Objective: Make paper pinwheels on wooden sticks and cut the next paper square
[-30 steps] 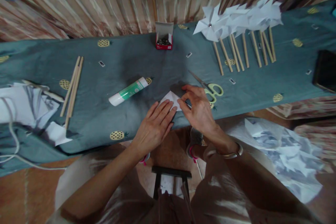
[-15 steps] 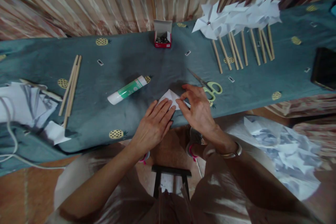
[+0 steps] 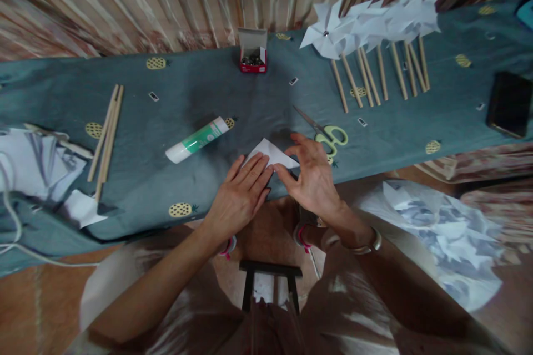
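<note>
Right hand (image 3: pixel 314 175) has dropped its pinch on the folded paper (image 3: pixel 270 152), fingers now spread (thumb at the edge). Left hand (image 3: pixel 241 194) lies flat, pinning it. Crease likely set.

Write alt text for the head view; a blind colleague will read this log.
The left hand presses a folded white paper flat on a teal pineapple-print cloth while the right hand touches its right edge. A glue stick lies to the left, green-handled scissors to the right, and paper pinwheels on sticks at the far edge.
</note>
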### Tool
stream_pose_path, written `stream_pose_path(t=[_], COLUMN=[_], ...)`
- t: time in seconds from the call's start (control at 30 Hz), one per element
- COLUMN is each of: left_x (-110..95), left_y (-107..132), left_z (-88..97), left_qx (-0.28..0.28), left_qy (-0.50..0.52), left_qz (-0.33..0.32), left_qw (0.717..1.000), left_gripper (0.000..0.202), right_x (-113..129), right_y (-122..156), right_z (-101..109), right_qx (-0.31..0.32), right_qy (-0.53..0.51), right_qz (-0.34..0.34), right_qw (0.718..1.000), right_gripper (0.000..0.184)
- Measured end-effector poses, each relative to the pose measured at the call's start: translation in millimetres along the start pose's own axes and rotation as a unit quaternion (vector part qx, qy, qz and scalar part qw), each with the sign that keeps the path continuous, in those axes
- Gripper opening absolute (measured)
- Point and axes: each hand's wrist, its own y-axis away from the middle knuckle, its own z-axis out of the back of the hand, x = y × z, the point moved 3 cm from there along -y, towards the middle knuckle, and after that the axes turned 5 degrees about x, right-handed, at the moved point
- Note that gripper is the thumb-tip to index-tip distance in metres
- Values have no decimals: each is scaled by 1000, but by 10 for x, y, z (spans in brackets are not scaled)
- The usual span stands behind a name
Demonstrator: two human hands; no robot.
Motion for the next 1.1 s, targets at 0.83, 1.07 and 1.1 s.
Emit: stream_pose_path(t=[0.83, 1.07, 1.1], left_x=[140, 118, 114], left_y=[465, 547, 549], left_z=[181, 212, 213], left_qx=[6, 2, 2], left_qy=[-47, -55, -51], left_qz=[52, 75, 79], left_qw=[997, 996, 996], left_gripper=[46, 45, 45], right_x=[-190, -202, -206], right_y=[98, 127, 127], right_z=[40, 30, 26], right_qx=[3, -8, -10], right_qy=[-86, -88, -92], right_qz=[-21, -11, -12], right_qw=[996, 996, 996], right_gripper=[16, 22, 23])
